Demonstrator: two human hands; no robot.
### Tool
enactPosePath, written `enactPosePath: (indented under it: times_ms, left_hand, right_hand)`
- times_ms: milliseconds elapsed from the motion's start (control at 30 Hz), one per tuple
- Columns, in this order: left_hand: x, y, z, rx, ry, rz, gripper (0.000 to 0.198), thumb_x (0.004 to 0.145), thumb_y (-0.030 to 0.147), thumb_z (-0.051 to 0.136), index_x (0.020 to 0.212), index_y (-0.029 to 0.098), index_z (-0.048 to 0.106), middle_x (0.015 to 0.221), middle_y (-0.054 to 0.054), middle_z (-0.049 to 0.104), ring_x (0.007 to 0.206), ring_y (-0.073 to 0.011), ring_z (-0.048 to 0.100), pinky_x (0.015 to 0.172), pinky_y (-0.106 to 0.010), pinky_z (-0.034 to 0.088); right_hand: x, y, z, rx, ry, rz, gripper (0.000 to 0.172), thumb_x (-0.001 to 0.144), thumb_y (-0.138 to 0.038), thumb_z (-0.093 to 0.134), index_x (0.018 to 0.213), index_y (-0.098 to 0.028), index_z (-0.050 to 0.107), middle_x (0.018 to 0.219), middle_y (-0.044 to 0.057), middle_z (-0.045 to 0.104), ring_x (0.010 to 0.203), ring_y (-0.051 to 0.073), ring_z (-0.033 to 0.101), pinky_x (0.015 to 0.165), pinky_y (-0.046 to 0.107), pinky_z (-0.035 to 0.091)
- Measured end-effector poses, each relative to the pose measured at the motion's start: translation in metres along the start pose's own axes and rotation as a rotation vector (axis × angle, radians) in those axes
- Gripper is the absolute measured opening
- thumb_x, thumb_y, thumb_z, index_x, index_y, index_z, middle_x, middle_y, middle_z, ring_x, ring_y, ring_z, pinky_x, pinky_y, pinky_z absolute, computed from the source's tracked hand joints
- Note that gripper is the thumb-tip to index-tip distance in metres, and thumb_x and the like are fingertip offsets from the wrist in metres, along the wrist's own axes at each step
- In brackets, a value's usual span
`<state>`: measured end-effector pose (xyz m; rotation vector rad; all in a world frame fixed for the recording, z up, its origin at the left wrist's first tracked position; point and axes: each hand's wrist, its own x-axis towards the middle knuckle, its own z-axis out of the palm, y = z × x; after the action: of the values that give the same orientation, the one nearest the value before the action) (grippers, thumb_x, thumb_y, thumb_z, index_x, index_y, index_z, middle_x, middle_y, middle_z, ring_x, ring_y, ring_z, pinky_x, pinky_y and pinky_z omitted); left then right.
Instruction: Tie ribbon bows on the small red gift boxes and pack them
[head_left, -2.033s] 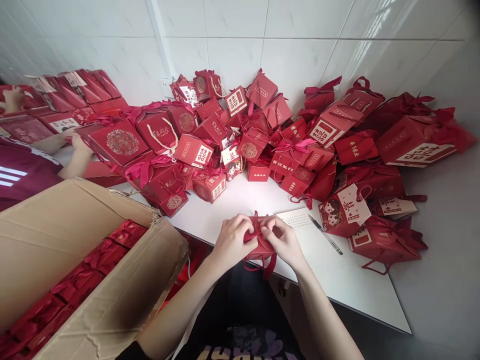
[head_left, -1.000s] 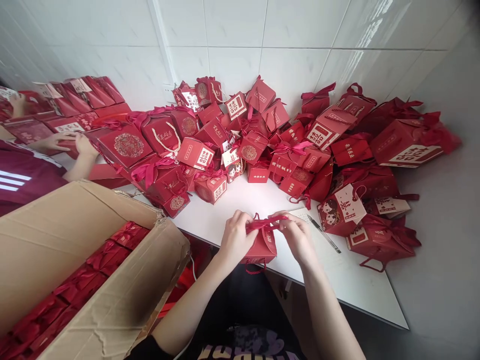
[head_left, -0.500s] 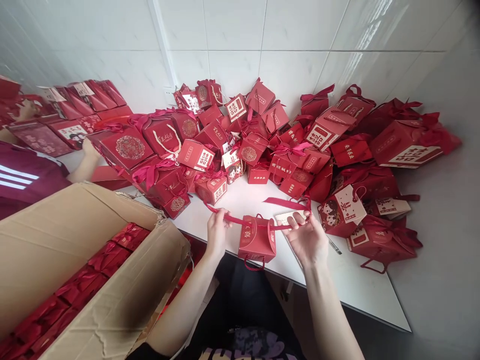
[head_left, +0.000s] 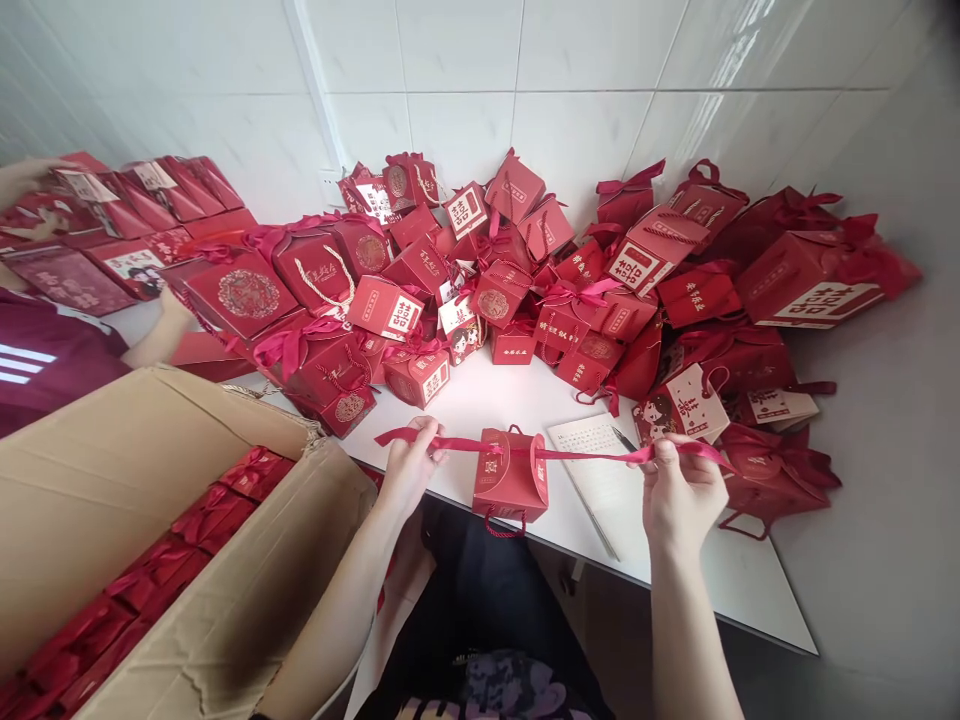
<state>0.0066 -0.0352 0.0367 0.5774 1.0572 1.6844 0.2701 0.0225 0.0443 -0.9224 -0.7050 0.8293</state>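
A small red gift box (head_left: 511, 485) with twisted cord handles stands at the table's front edge. Across its top runs a dark red ribbon (head_left: 592, 455), stretched nearly straight to both sides. My left hand (head_left: 411, 462) pinches the ribbon left of the box, with a short tail sticking out past the fingers. Well to the right, my right hand (head_left: 681, 490) is closed on the ribbon's other end, and its tail trails toward the stacked boxes. Neither hand touches the box itself.
Many red gift boxes (head_left: 424, 265) are heaped along the tiled wall. An open notebook (head_left: 600, 470) with a pen (head_left: 624, 441) lies right of the box. At left stands a cardboard carton (head_left: 247, 560) holding red boxes. Another person's sleeve (head_left: 56, 340) shows beyond it.
My right hand has moved outward to the right, pulling the ribbon straight and uncovering the notebook. My left hand has shifted slightly left, still on the ribbon.
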Motion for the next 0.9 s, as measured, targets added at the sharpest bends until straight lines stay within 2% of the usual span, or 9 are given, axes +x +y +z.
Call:
enactPosePath:
  times_ms: [67, 133, 200, 333, 467, 567, 700, 800, 900]
  left_hand:
    - [0.002, -0.002, -0.008, 0.168, -0.004, -0.018, 0.028, 0.066, 0.035, 0.073, 0.080, 0.015, 0.059, 0.072, 0.000, 0.057, 0.049, -0.0053, 0.044, 0.047, -0.021, 0.035]
    - [0.004, -0.003, -0.015, 0.302, -0.043, -0.051, 0.029, 0.068, 0.038, 0.072, 0.081, 0.014, 0.061, 0.063, 0.001, 0.054, 0.048, -0.0060, 0.043, 0.045, -0.020, 0.033]
    - [0.004, -0.002, -0.018, 0.313, -0.086, -0.067, 0.030, 0.066, 0.039, 0.073, 0.078, 0.014, 0.061, 0.052, 0.005, 0.046, 0.045, -0.0059, 0.041, 0.043, -0.020, 0.031]
    - [0.002, 0.004, -0.011, 0.236, -0.124, -0.018, 0.032, 0.062, 0.041, 0.075, 0.076, 0.016, 0.060, 0.051, 0.005, 0.047, 0.046, -0.0074, 0.045, 0.045, -0.020, 0.036]
    - [0.003, 0.011, -0.001, 0.519, -0.183, 0.029, 0.026, 0.073, 0.043, 0.064, 0.072, 0.017, 0.059, 0.050, 0.003, 0.053, 0.046, -0.0108, 0.051, 0.049, -0.023, 0.041]
    - [0.005, 0.017, -0.002, 0.729, -0.264, 0.033, 0.021, 0.074, 0.038, 0.063, 0.066, 0.019, 0.058, 0.046, 0.004, 0.053, 0.043, -0.0112, 0.049, 0.048, -0.023, 0.040]
    - [0.010, 0.029, -0.014, 0.750, -0.356, 0.024, 0.011, 0.070, 0.030, 0.068, 0.072, 0.020, 0.063, 0.051, 0.003, 0.057, 0.050, -0.0136, 0.054, 0.052, -0.023, 0.042]
    - [0.013, 0.041, -0.023, 0.726, -0.322, 0.106, 0.011, 0.069, 0.026, 0.070, 0.075, 0.020, 0.064, 0.054, 0.002, 0.059, 0.056, -0.0145, 0.057, 0.058, -0.024, 0.043]
    - [0.014, 0.052, -0.030, 0.739, -0.234, 0.172, 0.010, 0.069, 0.028, 0.069, 0.072, 0.019, 0.064, 0.055, 0.002, 0.058, 0.056, -0.0135, 0.056, 0.060, -0.024, 0.044]
  right_hand:
    - [-0.001, -0.004, -0.002, -0.031, -0.006, -0.012, 0.032, 0.056, -0.032, 0.080, 0.072, -0.015, 0.058, 0.062, -0.005, 0.059, 0.049, 0.008, 0.056, 0.045, 0.021, 0.050]
    - [-0.002, -0.010, -0.003, -0.050, 0.021, -0.020, 0.035, 0.055, -0.033, 0.080, 0.070, -0.016, 0.054, 0.058, -0.005, 0.058, 0.046, 0.009, 0.056, 0.042, 0.022, 0.050]
    - [-0.003, -0.016, -0.003, -0.056, 0.051, -0.005, 0.037, 0.055, -0.035, 0.080, 0.067, -0.016, 0.052, 0.053, -0.006, 0.056, 0.041, 0.009, 0.054, 0.039, 0.023, 0.049]
    - [0.001, -0.024, -0.006, -0.013, 0.090, 0.039, 0.036, 0.055, -0.033, 0.080, 0.063, -0.016, 0.050, 0.050, -0.006, 0.052, 0.038, 0.010, 0.052, 0.036, 0.025, 0.045]
    - [0.007, -0.028, -0.012, 0.019, 0.131, -0.023, 0.033, 0.053, -0.032, 0.081, 0.063, -0.016, 0.053, 0.053, -0.005, 0.053, 0.043, 0.009, 0.051, 0.038, 0.023, 0.042]
    - [0.012, -0.030, -0.019, 0.072, -0.005, -0.046, 0.034, 0.052, -0.035, 0.083, 0.064, -0.017, 0.057, 0.062, -0.003, 0.057, 0.050, 0.009, 0.051, 0.041, 0.023, 0.040]
    - [0.020, -0.032, -0.027, 0.284, -0.274, 0.093, 0.038, 0.046, -0.041, 0.086, 0.058, -0.020, 0.057, 0.063, -0.005, 0.050, 0.055, 0.008, 0.047, 0.040, 0.020, 0.035]
    - [0.021, -0.029, -0.024, 0.343, -0.464, 0.223, 0.037, 0.046, -0.042, 0.086, 0.053, -0.021, 0.056, 0.055, -0.007, 0.043, 0.045, 0.005, 0.037, 0.038, 0.019, 0.029]
    - [0.015, -0.022, -0.013, 0.247, -0.585, 0.305, 0.030, 0.055, -0.040, 0.083, 0.057, -0.021, 0.060, 0.057, -0.006, 0.047, 0.040, 0.003, 0.033, 0.040, 0.020, 0.028]
